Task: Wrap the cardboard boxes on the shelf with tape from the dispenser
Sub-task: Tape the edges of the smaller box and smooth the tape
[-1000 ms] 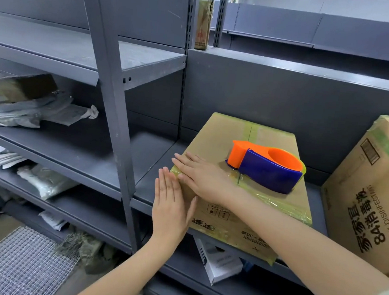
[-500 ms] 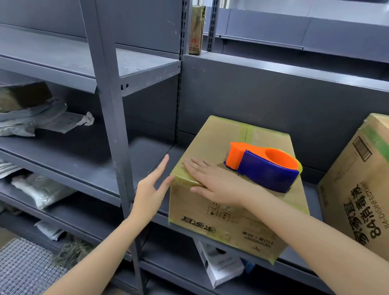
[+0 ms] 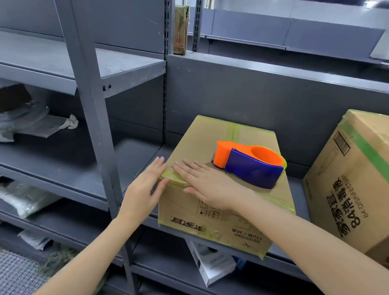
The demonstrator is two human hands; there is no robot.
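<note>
the left hand has moved onto the box's near-left corner, fingers spread; the right hand presses flat on top (dispenser just right).

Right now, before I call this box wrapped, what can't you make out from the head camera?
- Cardboard box: back, underside and right side face away; tape there unseen.
- Box top under the right hand and tape dispenser: covered.
- Left face: mostly behind the left hand.
- Tape roll: hidden inside the dispenser.
- Larger box: cut off by the right edge.
</note>
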